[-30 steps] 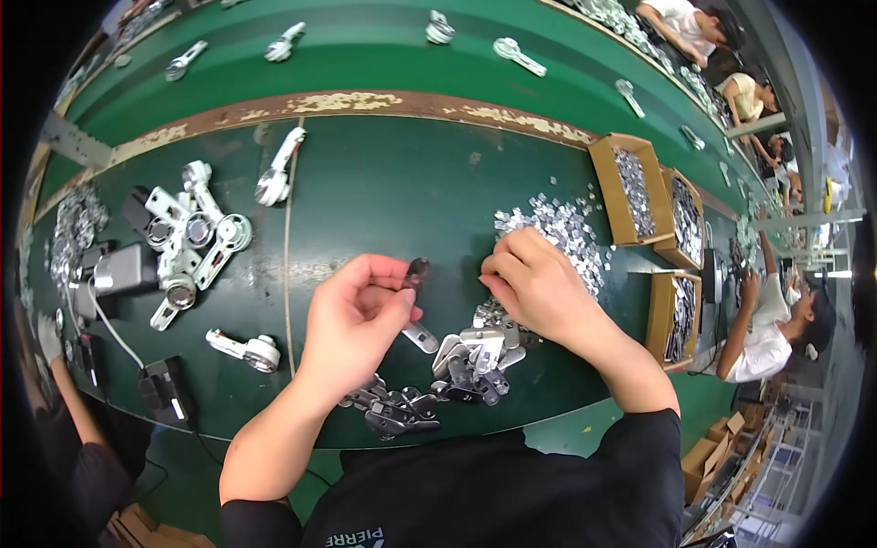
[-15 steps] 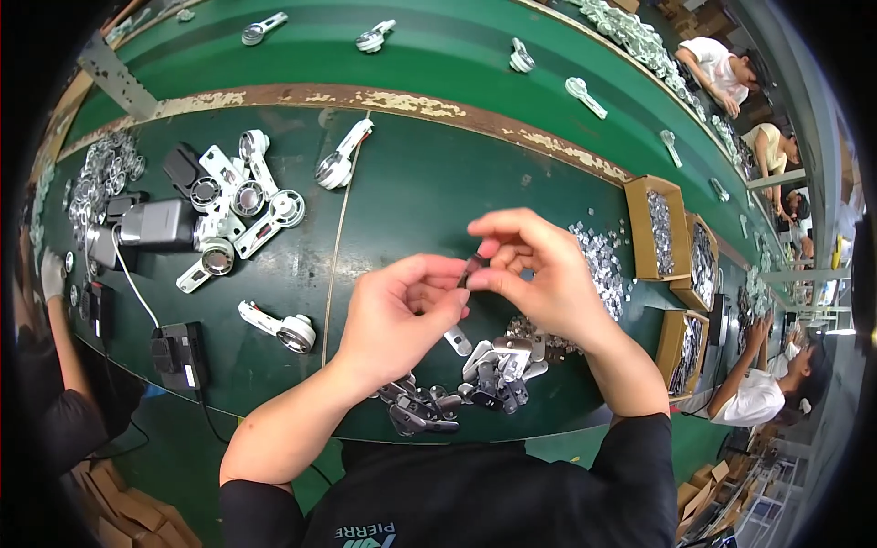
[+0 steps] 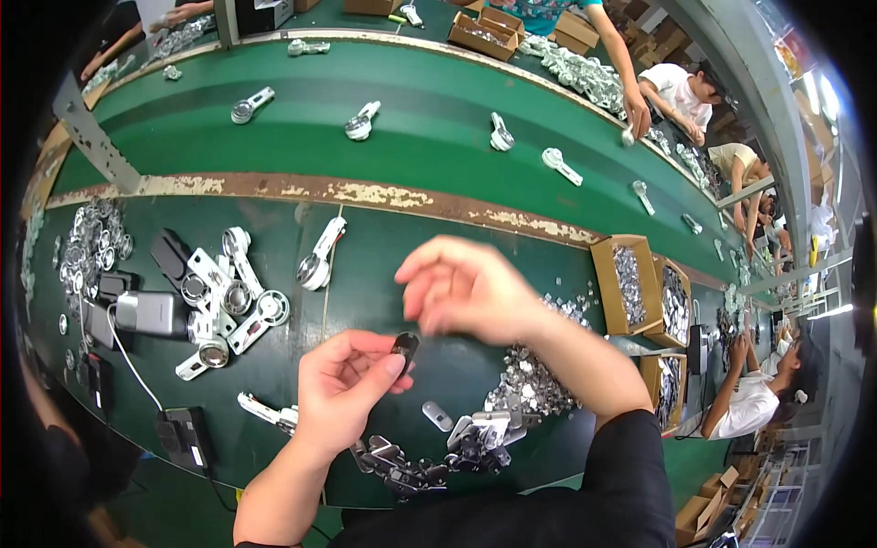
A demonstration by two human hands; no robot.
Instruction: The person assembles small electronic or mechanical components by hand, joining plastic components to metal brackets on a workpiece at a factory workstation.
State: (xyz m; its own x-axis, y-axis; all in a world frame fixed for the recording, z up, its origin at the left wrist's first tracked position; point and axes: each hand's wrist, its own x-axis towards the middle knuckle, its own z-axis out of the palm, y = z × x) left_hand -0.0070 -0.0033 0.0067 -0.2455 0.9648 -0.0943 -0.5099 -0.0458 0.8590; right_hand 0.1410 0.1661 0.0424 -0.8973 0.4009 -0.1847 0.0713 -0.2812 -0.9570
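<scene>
Left hand (image 3: 340, 391) and right hand (image 3: 473, 294), together over a small dark piece (image 3: 406, 349) half a second ago, are now apart. From left, white ring-headed devices (image 3: 215, 271) cluster on the green worktop (image 3: 370, 283), the left hand pinches the dark piece between thumb and fingers, and metallic oblong parts (image 3: 481, 437) lie nearby. Blur hides whether the loosely curled right hand grips anything; silver bits (image 3: 525, 384) and cardboard boxes (image 3: 605, 288) sit farther right.

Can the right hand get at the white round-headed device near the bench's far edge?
Probably yes: only bare bench shows between the right hand and the white round-headed device; the left hand, holding a dark oval piece, sits nearer the body.
</scene>
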